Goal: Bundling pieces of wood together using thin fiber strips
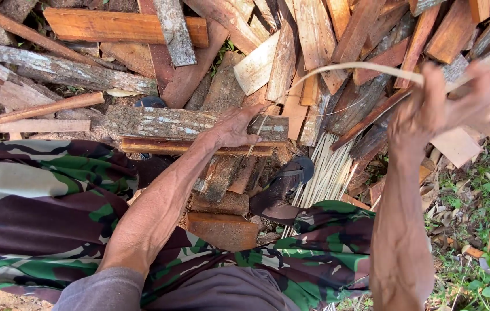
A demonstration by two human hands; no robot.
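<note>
Woodpile (314, 52): big heap of split planks and bark slabs fills the top and centre, ends jutting every way, hardly any gaps.

Small stack of cut billets (222, 173) sits between the person's knees, camo trousers (43, 201) on both sides. A pale bamboo strip (360, 68) arcs over the pile from the raised right hand down to the stack.

Progress, as I read it: binding looks started, not finished. One end of the strip is down at the stack, no knot or full wrap visible. Bundle of pale splints (328, 170) lies beside the sandalled foot (288, 184), apparently unused.

Left hand (236, 124): pressed palm-down on the top billet, fingers curled, pinching the strip's lower end.
Right hand (446, 103): blurred, raised, gripping the strip's upper part; fingers partly splayed.

Room: tight. Plank ends crowd the strip's arc on the right. Open ground only at the grass (481, 230), lower right.
</note>
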